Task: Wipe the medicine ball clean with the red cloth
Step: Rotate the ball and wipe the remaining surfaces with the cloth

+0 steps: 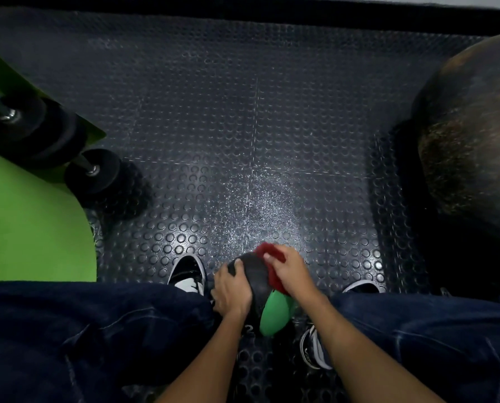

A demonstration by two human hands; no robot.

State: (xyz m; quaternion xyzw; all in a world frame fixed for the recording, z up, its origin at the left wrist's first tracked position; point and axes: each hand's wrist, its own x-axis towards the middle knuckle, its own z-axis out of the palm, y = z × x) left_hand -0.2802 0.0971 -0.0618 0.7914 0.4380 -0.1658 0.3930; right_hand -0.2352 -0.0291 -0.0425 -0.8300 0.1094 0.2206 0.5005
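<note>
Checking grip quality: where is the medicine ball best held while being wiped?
Cup the medicine ball on its black left flank, coming from the left, as the left hand does. It is round, no handle showing, so a wide hold over the curve probably steadies it against the right hand pressing the red cloth.

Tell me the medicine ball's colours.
The medicine ball is black with a green panel; head view.

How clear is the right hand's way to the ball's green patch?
Likely clear: right hand holds red cloth on the medicine ball beside the bare green patch; left hand grips the other side.
</note>
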